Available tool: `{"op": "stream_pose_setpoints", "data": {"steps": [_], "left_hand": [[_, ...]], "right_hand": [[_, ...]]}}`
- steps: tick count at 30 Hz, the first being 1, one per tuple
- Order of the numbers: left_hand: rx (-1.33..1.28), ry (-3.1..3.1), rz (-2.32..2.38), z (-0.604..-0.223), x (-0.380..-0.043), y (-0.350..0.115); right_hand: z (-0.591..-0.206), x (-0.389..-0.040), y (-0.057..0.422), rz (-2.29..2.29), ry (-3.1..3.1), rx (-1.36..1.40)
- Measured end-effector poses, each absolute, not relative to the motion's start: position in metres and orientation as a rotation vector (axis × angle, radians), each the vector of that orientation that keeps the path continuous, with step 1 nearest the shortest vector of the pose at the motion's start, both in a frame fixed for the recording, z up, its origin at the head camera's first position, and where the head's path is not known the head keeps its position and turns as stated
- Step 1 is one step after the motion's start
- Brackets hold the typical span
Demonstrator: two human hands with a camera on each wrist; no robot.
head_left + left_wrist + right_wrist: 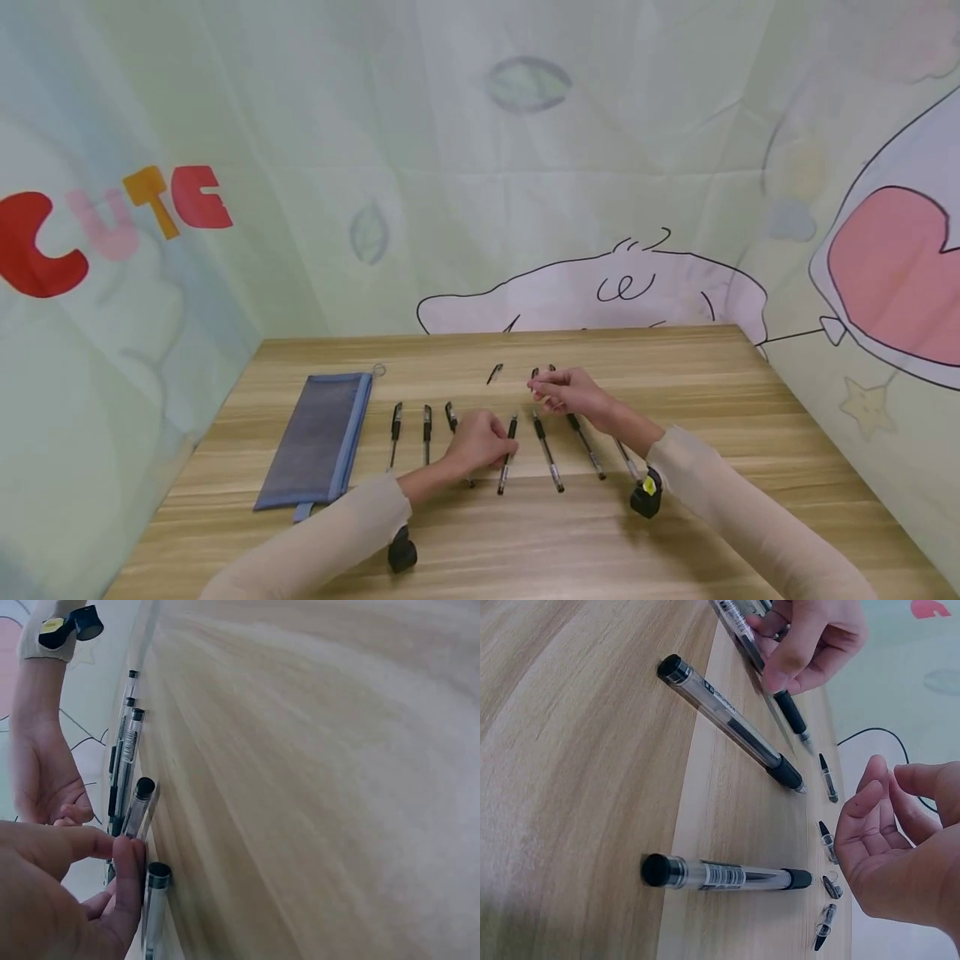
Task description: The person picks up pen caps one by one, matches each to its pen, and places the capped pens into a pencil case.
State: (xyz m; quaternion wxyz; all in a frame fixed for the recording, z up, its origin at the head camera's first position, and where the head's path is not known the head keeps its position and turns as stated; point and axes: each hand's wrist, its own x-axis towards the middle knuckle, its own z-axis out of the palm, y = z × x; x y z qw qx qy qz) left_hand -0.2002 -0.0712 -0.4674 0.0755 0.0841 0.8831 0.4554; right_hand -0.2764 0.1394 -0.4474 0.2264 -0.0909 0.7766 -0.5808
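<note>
My left hand (477, 442) pinches an uncapped black gel pen (512, 428) between thumb and fingers, its tip pointing away from me. In the right wrist view, this pen's black grip (791, 712) sticks out past the left thumb. My right hand (573, 392) hovers near the loose pen caps, fingers loosely curled and thumb close to the fingertips. Nothing shows between them in the right wrist view. One clear-and-black cap (495, 373) lies beyond the left hand; another cap (827, 841) lies near the right fingers. Further uncapped pens (548, 452) lie to the right.
Capped pens (396, 423) lie in a row left of my left hand, one partly hidden by it. A blue-grey mesh zip pouch (318, 437) lies at the table's left side. A printed curtain (450, 167) hangs behind the wooden table (525, 550).
</note>
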Motion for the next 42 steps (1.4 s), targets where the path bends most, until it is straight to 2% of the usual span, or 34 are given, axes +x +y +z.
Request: {"op": "stream_pose_setpoints", "data": {"steps": [8, 14, 25, 38, 42], "left_hand": [[0.036, 2.443, 1.634, -0.467, -0.192, -0.088], [-0.017, 2.387, 1.730, -0.464, -0.188, -0.094], [-0.077, 2.234, 1.872, -0.457, -0.170, -0.105], [-0.091, 2.188, 1.908, -0.456, -0.163, -0.109], [-0.107, 2.172, 1.931, -0.456, -0.164, -0.108]], "right_hand": [[-0.445, -0.278, 0.140, -1.613, 2.133, -0.245], [-0.446, -0.286, 0.136, -1.633, 2.136, -0.219], [-0.454, -0.319, 0.092, -1.696, 2.136, -0.170], [-0.469, -0.339, 0.060, -1.416, 2.521, -0.091], [-0.469, -0.342, 0.055, -1.251, 2.668, -0.150]]}}
